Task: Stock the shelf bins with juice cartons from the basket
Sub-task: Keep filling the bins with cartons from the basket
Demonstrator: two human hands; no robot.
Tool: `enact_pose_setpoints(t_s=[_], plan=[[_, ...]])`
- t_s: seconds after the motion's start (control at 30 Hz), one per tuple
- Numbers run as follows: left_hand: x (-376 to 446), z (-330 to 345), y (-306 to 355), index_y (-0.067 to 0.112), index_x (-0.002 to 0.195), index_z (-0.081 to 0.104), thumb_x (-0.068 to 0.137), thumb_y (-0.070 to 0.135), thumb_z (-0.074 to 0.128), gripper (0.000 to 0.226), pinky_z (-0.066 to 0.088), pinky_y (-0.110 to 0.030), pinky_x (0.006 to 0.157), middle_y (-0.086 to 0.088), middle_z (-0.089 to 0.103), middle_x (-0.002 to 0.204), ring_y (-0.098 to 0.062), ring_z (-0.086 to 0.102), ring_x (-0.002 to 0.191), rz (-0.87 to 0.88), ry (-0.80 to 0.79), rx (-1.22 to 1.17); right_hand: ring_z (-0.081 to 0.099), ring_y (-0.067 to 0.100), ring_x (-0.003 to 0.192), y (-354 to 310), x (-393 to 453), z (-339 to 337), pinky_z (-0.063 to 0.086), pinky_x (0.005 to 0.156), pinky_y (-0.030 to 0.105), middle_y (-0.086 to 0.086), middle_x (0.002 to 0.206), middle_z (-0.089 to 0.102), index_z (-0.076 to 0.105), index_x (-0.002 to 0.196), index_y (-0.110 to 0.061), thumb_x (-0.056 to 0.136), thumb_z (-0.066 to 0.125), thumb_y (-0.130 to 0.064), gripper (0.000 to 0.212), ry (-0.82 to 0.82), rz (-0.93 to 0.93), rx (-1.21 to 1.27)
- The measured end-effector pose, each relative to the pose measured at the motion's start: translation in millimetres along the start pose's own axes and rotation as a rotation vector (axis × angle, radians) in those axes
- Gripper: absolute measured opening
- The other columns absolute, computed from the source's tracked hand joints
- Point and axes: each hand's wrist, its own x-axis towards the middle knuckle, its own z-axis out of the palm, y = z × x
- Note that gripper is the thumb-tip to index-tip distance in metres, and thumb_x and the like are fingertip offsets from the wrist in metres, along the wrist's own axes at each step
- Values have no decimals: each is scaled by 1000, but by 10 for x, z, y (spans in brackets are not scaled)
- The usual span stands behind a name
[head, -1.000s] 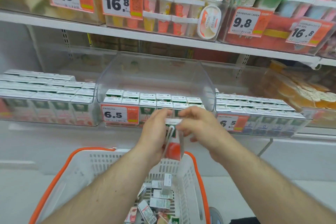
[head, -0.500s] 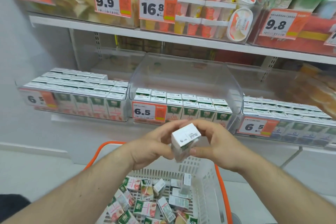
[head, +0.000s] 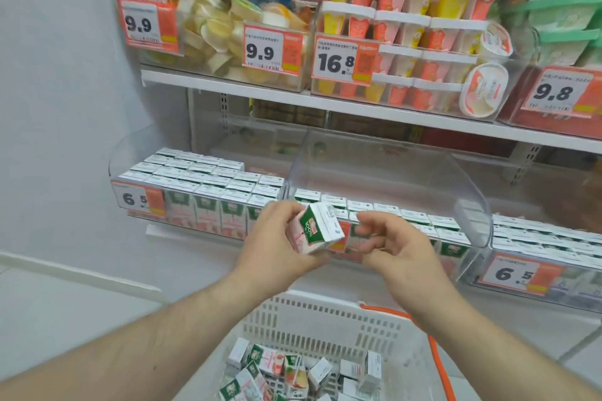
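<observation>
Stocking is well along, not finished. Left bin (head: pixel 195 195): packed with upright cartons, rows running from the front wall to the far end, looks full. Middle bin (head: pixel 391 172): only two or so rows of cartons along its near edge; the far part behind them shows bare clear plastic, so this one has the most room. Right bin (head: pixel 537 254): filled with rows, though its right end runs out of view. Basket (head: pixel 325 319), near and low in the scene: a loose heap of cartons on its floor, lying at all angles, so many placements are left. My guess is the remaining stock goes mostly to the middle bin.

Carton in hand (head: pixel 314 228): held in the air just in front of the middle bin's near edge, above the basket, tilted with its white top turned up and to the right, green and pink label facing the camera. Not yet in any bin.

Left hand (head: pixel 277 247): forearm reaching up from the lower left, fingers wrapped round the carton's left side and thumb under its bottom edge, carrying it alone.

Right hand (head: pixel 391 247): forearm coming in from the lower right, palm turned toward the carton, fingers loosely curled and slightly spread, holding nothing. It sits just right of the carton with a small gap showing between them.
</observation>
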Motion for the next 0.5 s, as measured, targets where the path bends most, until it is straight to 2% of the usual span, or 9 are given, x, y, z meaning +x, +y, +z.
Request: enact_pose_setpoints(t_s=[0.07, 0.13, 0.2, 0.27, 0.33, 0.4, 0.47, 0.5], plan=[[60, -99, -94, 42, 90, 49, 57, 33, 88, 52, 37, -11, 71, 17, 47, 98, 5, 47, 93, 88, 109, 99, 56, 11, 72, -132, 86, 196, 49, 68, 17, 0, 93, 63, 64, 100, -22, 72, 57, 13, 46, -46, 30, 72], [127, -216, -196, 40, 94, 50, 56, 36, 88, 53, 38, -13, 71, 16, 46, 99, 1, 46, 93, 123, 181, 162, 58, 13, 79, -265, 198, 379, 46, 61, 15, 0, 99, 64, 64, 104, -23, 59, 57, -8, 48, -92, 80, 81], [174, -313, -289, 37, 97, 51, 55, 40, 88, 56, 43, -23, 70, 17, 44, 98, -5, 47, 92, 129, 243, 215, 60, 6, 77, -373, 319, 552, 45, 58, 14, -2, 106, 62, 61, 110, -25, 56, 62, -19, 54, -153, 119, 14], [200, -388, -359, 40, 97, 48, 54, 46, 79, 54, 47, -31, 67, 18, 40, 95, -11, 50, 91, 143, 309, 240, 60, -3, 71, -469, 418, 742, 49, 60, 16, -5, 107, 61, 58, 114, -27, 62, 77, -27, 55, -229, 130, -103], [236, -468, -394, 40, 99, 46, 54, 51, 62, 49, 47, -33, 66, 18, 35, 94, -16, 52, 89, 145, 385, 240, 62, 2, 73, -514, 504, 929, 52, 64, 21, -10, 94, 66, 62, 103, -29, 70, 82, -30, 38, -245, 31, -332], [311, -560, -428, 40, 104, 47, 57, 48, 59, 49, 49, -34, 72, 15, 37, 99, -16, 52, 93, 143, 414, 205, 62, 9, 75, -597, 625, 1064, 50, 66, 24, -9, 84, 69, 67, 95, -26, 76, 75, -29, 21, -163, -172, -554], [405, -651, -488, 35, 121, 47, 64, 43, 72, 63, 46, -38, 89, 9, 42, 112, -16, 46, 107, 109, 384, 257, 63, 14, 85, -703, 840, 1118, 51, 75, 30, -8, 93, 71, 66, 105, -27, 81, 71, -24, 25, -60, -361, -644], [444, -692, -537, 31, 131, 44, 68, 43, 75, 72, 39, -40, 98, 5, 41, 123, -18, 41, 117, 56, 347, 346, 63, 19, 92, -754, 994, 1136, 51, 81, 35, -3, 100, 70, 63, 112, -24, 83, 69, -22, 30, -20, -424, -673]])
